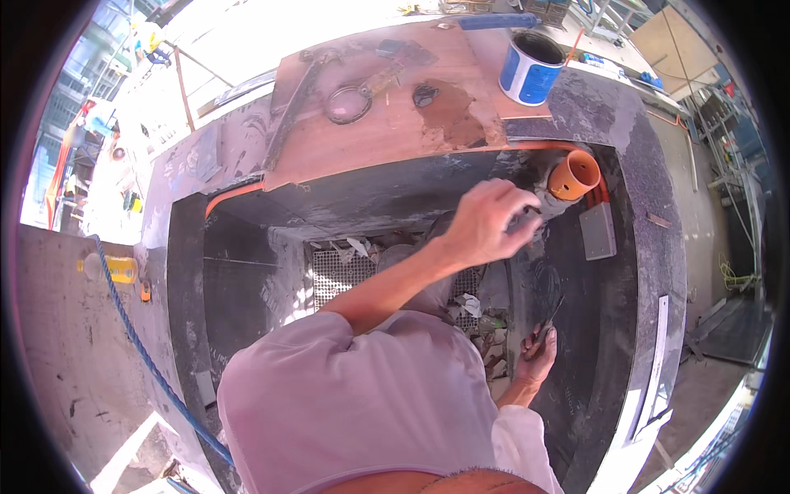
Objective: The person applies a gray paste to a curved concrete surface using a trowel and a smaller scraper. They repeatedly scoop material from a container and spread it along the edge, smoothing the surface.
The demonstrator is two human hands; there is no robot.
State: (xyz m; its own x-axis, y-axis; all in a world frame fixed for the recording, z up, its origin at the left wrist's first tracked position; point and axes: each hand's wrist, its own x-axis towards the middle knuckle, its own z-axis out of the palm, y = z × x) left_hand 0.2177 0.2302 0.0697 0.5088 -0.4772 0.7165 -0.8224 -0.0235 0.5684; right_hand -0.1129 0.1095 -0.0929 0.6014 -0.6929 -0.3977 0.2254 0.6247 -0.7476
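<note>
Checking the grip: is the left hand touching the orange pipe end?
Apart. The head view shows grey wall between the left hand and the orange pipe end.

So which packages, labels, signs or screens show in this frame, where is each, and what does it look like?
Can: on the reddish board at top right, a round open tin with a blue and white label band.
Bottle: lying at far left on the grey surface, with a yellow wrap.
No signs or screens show.
</note>
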